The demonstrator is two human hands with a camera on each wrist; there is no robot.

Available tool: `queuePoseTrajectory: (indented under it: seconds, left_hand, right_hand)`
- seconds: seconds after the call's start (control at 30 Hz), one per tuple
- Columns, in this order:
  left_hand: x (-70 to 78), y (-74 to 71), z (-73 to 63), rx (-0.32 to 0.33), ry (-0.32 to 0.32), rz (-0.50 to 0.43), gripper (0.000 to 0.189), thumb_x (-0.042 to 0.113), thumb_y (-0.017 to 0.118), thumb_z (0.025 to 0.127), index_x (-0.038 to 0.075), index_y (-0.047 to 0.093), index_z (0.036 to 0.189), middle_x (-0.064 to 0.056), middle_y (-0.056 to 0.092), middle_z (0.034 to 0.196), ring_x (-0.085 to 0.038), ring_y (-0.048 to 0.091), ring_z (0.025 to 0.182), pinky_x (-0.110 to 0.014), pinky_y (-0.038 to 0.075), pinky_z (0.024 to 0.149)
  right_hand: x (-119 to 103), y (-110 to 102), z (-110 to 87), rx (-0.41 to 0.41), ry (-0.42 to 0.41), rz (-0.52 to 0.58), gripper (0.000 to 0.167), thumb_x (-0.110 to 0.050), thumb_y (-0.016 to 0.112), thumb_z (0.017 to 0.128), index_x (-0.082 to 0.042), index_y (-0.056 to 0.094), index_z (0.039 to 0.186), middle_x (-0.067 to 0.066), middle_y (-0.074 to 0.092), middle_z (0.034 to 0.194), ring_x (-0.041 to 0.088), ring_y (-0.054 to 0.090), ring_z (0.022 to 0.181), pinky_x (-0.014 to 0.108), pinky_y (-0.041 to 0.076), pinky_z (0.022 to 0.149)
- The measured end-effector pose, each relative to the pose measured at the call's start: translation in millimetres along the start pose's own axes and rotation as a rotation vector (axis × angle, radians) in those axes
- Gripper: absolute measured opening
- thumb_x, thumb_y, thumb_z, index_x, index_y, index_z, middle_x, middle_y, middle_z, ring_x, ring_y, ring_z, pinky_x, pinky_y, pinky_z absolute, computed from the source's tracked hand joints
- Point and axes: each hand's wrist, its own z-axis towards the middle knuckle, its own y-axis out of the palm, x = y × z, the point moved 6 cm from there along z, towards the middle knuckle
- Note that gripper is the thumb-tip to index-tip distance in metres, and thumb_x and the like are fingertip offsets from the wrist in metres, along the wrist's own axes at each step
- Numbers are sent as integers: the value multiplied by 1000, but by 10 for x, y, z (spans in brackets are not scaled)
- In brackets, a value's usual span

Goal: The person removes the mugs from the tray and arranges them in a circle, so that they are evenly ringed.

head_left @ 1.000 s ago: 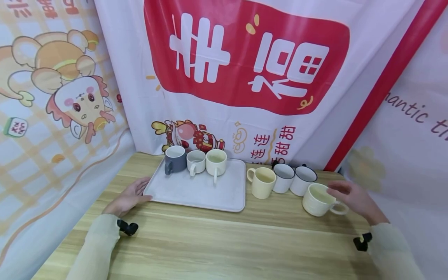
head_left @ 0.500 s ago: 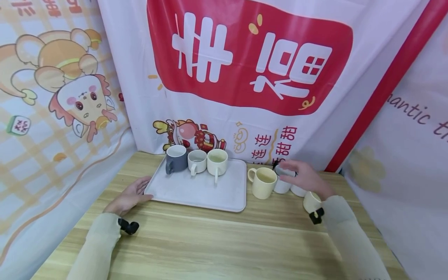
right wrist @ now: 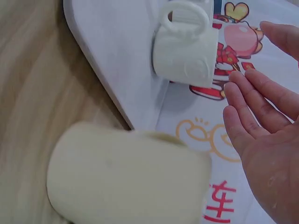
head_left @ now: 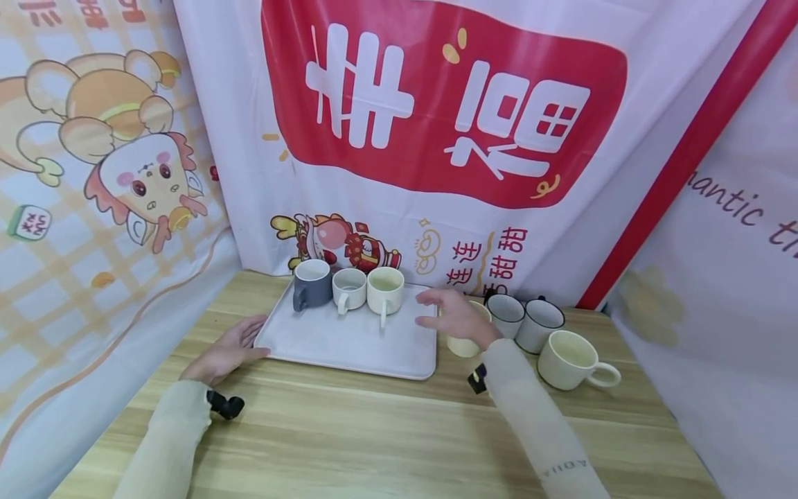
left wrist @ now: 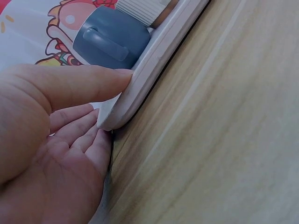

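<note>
A pale rectangular tray [head_left: 355, 346] bears a dark grey mug [head_left: 314, 287], a small white cup [head_left: 350, 290] and a cream mug [head_left: 386, 294] in a row along its back. At the tray's front left corner is my left hand [head_left: 227, 350]; in the left wrist view its thumb touches the rim and its straight fingers lie along the side. My right hand [head_left: 458, 315] hovers over the tray's right end, fingers extended, holding nothing. Below it, partly hidden, stands a yellow mug [head_left: 464, 346], which looms close in the right wrist view.
Right of the yellow mug stand two white mugs with dark rims [head_left: 506, 319]. A cream mug [head_left: 569, 364], its handle pointing right, is nearest the table's right side. Printed cloth [head_left: 467, 242] hangs behind and beside the wooden table [head_left: 374, 443].
My right hand has swept left from the cream mug at the far right, past the white mugs, to above the tray's right end. The left hand has stayed at the tray corner.
</note>
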Motion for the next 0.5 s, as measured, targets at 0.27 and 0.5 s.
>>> queuePoseTrajectory:
  seconds: [0.27,0.5]
  left_hand:
    - [-42,-10,20,-3,-10,14,97,3,72,97,-5,7,167,-28,4,176,-51,3,163,-64,9,134]
    - [-27,-6,12,-2,-8,17,97,4,72,97,-5,6,167,-29,3,176,-51,2,162,-64,9,133]
  right_hand:
    - [155,519,163,67,63,54,52,-35,81,94,-10,68,137,9,72,137,30,65,132,49,53,118]
    - [150,775,291,131,113,237,49,-30,78,96,-2,69,135,16,72,133,33,67,125,50,56,113]
